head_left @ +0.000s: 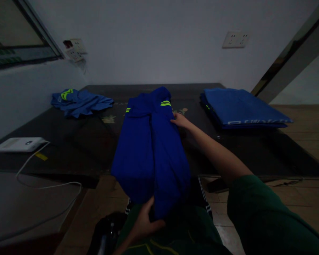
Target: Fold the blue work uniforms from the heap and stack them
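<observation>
A dark blue work jacket (135,148) with yellow-green stripes lies folded lengthwise on the black table, collar end toward the wall. Its lower end hangs over the front edge, close to my body. My right hand (180,120) is closed on the jacket's right side, just below a striped band. At the hanging lower end, my left hand (148,221) grips the hem, thumb nearest me; some of its fingertips are hidden by the cloth.
A crumpled blue garment (86,101) lies at the table's back left, and a folded blue stack (244,108) at the right. A white device (18,144) with a trailing cable (53,186) sits on the left. Wall sockets (235,39) are above the black table (77,152).
</observation>
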### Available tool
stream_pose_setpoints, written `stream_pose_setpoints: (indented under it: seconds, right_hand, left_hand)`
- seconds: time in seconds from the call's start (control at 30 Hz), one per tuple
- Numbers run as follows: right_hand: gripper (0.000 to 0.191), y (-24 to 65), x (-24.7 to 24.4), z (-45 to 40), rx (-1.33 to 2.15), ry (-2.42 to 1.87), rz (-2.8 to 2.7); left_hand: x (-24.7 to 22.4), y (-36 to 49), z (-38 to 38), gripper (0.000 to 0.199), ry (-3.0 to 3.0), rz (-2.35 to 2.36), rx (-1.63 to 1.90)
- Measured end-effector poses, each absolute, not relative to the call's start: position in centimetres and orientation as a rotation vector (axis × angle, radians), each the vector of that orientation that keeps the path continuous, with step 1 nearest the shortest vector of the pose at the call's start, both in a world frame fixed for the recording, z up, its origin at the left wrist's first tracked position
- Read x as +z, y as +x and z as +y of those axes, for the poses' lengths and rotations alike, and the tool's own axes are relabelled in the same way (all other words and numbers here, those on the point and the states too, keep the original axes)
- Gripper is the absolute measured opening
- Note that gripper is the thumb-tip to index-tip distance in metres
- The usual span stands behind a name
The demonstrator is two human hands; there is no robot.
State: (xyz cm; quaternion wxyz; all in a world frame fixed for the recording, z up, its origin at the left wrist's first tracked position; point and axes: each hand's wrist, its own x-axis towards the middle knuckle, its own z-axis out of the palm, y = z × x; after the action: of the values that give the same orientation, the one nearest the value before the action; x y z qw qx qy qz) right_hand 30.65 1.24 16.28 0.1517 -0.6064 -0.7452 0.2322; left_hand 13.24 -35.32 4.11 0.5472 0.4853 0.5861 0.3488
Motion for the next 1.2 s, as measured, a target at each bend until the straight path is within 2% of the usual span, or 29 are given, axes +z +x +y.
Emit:
stream_pose_setpoints:
  seconds: [0.07, 0.13, 0.33, 0.43, 0.53, 0.63, 0.7, 0.9, 1.07, 1.2]
  right_hand:
    - [0.034, 30.5, 16.0, 0.0, 0.526, -1.821, -2.101]
    - [0.037, 30.1, 15.7, -1.1, 0.383, -1.868, -2.108]
    - [0.042, 29.8, 16.2, -2.5, 0.170, -1.862, -2.261]
    - [0.043, 31.7, 18.4, -4.7, 0.135, -1.768, -2.225]
    - [0.025, 35.2, 20.7, -10.8, 0.335, -1.544, -2.140]
    - [0.039, 38.7, 21.1, -19.2, 0.927, -1.448, -2.039]
    - [0.040, 40.1, 19.8, -24.0, 1.106, -1.543, -1.899]
    - [0.028, 37.9, 13.7, -28.7, 1.142, -1.606, -1.442]
    - [0.025, 35.9, 13.1, -28.4, 1.191, -1.540, -1.301]
    - [0.032, 36.0, 12.6, -28.9, 1.222, -1.577, -1.128]
  left_hand:
    - [4.7, 13.2, -35.3, 0.060, 1.131, 1.359, 0.873]
    - [5.5, 13.3, -35.0, 0.050, 1.165, 1.309, 0.879]
    - [7.3, 13.5, -33.8, 0.055, 1.237, 1.137, 0.839]
    - [7.8, 13.6, -33.4, 0.048, 1.274, 1.250, 0.781]
    - [8.6, 13.5, -33.2, 0.036, 1.299, 1.440, 0.797]
    - [9.4, 13.7, -32.5, 0.028, 1.283, 1.503, 0.881]
    - [9.7, 14.1, -31.8, 0.030, 1.263, 1.518, 0.941]
    - [10.9, 15.4, -30.9, 0.047, 1.187, 1.384, 0.975]
    - [11.4, 15.2, -30.9, 0.050, 1.142, 1.281, 0.994]
    - [10.2, 14.9, -30.7, 0.050, 1.069, 1.332, 1.046]
